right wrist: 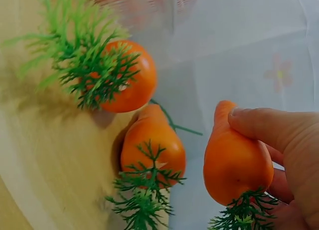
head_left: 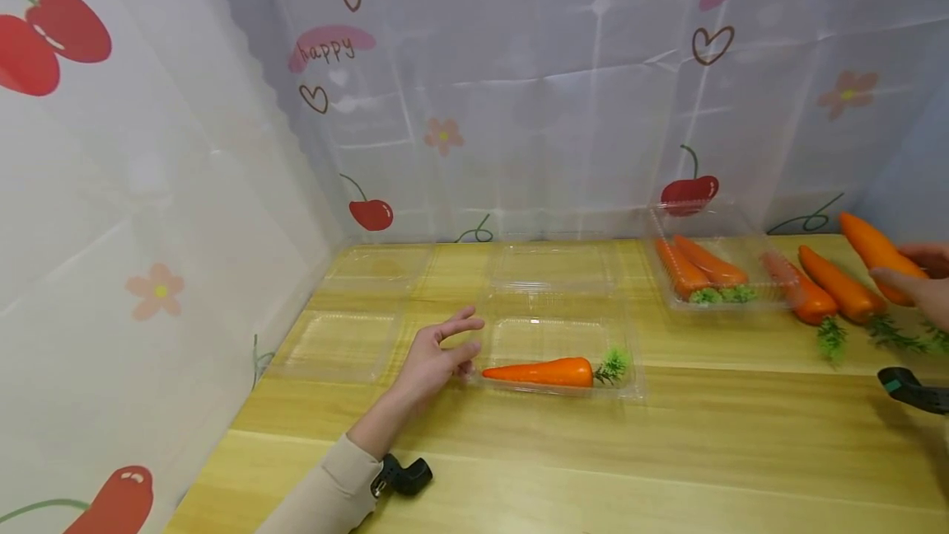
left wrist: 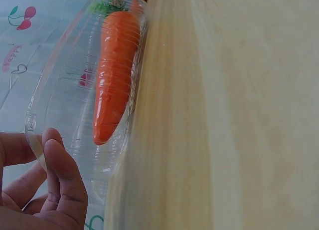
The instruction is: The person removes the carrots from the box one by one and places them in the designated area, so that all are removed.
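My left hand [head_left: 437, 357] is at the left front corner of a clear plastic clamshell box [head_left: 549, 332] that stands open on the table. In the left wrist view, the thumb and a finger pinch the rim of this box. One orange carrot [head_left: 549, 372] with a green tuft lies along its front side. At the far right, my right hand [head_left: 923, 287] grips another carrot [head_left: 878, 258] between thumb and fingers, raised above the table with its leafy end low. Two loose carrots, one upright-looking carrot [right wrist: 152, 150] in the right wrist view among them, lie just left of it.
Another clear box [head_left: 756, 303] at the back right holds two carrots. An open clear box [head_left: 341, 344] lies on the left of the wooden table [head_left: 667, 452]. A printed curtain [head_left: 549, 122] stands behind and along the left side.
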Tool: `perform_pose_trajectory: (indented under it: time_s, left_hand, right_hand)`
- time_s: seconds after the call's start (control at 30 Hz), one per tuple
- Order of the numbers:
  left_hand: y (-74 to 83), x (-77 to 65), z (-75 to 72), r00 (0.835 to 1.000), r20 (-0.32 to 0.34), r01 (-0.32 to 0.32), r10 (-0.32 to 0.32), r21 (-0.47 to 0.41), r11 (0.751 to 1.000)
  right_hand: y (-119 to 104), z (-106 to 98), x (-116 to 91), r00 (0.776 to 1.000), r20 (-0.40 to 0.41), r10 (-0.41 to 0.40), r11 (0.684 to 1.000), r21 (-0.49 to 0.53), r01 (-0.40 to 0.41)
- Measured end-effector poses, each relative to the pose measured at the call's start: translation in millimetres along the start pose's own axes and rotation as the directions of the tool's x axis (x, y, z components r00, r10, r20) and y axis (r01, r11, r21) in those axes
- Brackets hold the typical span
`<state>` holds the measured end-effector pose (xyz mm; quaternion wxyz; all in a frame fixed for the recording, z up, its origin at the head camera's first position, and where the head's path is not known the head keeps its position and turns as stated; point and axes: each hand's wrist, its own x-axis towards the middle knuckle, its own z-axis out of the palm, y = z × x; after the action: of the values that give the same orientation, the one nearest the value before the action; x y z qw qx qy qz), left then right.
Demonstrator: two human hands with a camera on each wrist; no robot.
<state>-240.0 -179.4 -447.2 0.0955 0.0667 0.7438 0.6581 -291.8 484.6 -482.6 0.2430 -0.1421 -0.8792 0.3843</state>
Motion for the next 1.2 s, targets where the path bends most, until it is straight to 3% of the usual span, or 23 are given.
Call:
perform_pose_trajectory:
  time_s: [0.17,0.4,0.7,0.8,1.03,1.2]
  left_hand:
    - [-0.5,0.0,0.0,1.000,-0.006,0.000,0.000,0.003,1.000]
    - [1.6,-0.5,0.8,1.000,-0.010,0.000,0.000,0.005,1.000]
    - [2.7,-0.2,1.1,1.000,-0.009,-0.004,0.004,0.009,1.000]
    - [1.8,-0.4,1.0,1.000,-0.003,-0.005,0.005,0.008,1.000]
    - [-0.4,-1.0,0.6,1.000,-0.007,-0.010,0.010,0.012,1.000]
    - [0.3,-1.4,0.7,1.000,-0.007,-0.008,0.008,0.014,1.000]
  right_hand:
    - [-10.3,-4.3,-2.6,0.999,-0.023,0.022,0.999,0.023,-0.022]
    - [-23.6,-9.4,-13.8,0.997,0.033,0.069,0.994,0.080,-0.071]
    - [-10.7,-5.4,-17.8,0.999,0.032,0.037,0.994,0.099,-0.040]
    - [-9.7,-4.2,-17.3,0.997,0.045,0.060,0.996,0.057,-0.062]
    - [-18.0,-2.3,-18.7,0.985,0.099,0.144,0.980,-0.151,-0.129]
    - [-28.3,-4.5,-19.8,0.977,0.134,0.164,0.973,-0.187,-0.137]
